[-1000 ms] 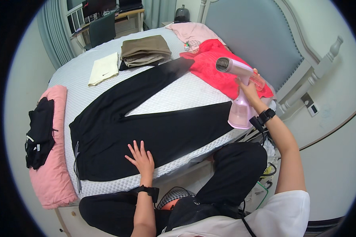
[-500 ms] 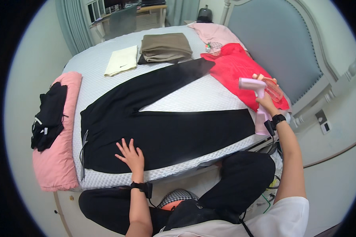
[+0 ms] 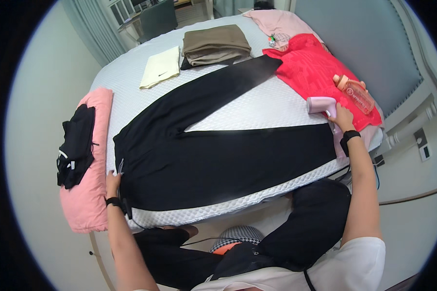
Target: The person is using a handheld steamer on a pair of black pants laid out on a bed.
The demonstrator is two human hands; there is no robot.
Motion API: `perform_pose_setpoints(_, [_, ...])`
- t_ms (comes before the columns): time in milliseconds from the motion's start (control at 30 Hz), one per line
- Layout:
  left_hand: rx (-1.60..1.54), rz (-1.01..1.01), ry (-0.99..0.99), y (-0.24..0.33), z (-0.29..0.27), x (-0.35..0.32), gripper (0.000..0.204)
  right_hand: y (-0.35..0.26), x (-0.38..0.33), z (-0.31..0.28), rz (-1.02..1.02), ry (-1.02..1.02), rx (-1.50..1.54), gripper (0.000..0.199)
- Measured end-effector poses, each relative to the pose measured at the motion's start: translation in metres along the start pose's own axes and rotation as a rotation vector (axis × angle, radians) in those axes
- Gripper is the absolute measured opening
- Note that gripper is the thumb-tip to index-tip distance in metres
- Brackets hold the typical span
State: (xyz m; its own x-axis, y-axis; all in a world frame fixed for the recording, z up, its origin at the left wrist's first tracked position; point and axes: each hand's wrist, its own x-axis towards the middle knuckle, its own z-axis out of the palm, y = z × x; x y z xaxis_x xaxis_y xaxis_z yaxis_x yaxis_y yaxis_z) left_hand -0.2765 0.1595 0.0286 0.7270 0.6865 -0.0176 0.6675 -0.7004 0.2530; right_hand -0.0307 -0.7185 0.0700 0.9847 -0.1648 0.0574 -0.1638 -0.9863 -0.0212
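Observation:
Black trousers (image 3: 233,155) lie spread across the bed, waistband to the left, legs pointing right. At the waistband's left edge, beside the grey drawstring (image 3: 121,166), my left hand (image 3: 113,182) is closed with its fingertips on the cloth. A pink handheld garment steamer (image 3: 321,104) is gripped in my right hand (image 3: 344,118), past the end of the near leg. Its head points left, above the white bedding. Just beyond that hand, an orange-pink water bottle (image 3: 358,96) lies on a red garment (image 3: 315,72).
A rolled pink quilt (image 3: 85,208) carries a black garment (image 3: 76,145) at the left edge. Farther back are a folded cream cloth (image 3: 161,68) and stacked brown clothes (image 3: 216,41). The headboard (image 3: 369,43) bounds the right; a chair (image 3: 158,22) stands behind the bed.
My left hand has moved left from the near trouser leg to the waistband. My right hand has lowered the steamer slightly, away from the bottle. The view has shifted.

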Motion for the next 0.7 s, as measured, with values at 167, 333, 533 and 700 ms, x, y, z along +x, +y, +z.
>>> perform_pose_setpoints(167, [0.138,0.060,-0.317,-0.065,-0.020,0.006,0.077,-0.001,-0.027,-0.013,-0.243,0.264,-0.145,0.041])
perform_pose_setpoints(333, [-0.373,-0.487,-0.682,-0.011,-0.061,-0.083,0.065,0.010,-0.097,-0.012,-0.288,0.032,0.054,0.024])
perform_pose_setpoints(533, [-0.616,-0.594,-0.632,-0.039,-0.021,-0.066,0.041,-0.005,-0.142,0.006,-0.030,-0.098,0.143,0.043])
perform_pose_setpoints(700, [-1.017,-0.589,-0.576,-0.037,-0.003,-0.058,0.019,-0.027,-0.163,0.024,-0.045,-0.332,0.279,0.044])
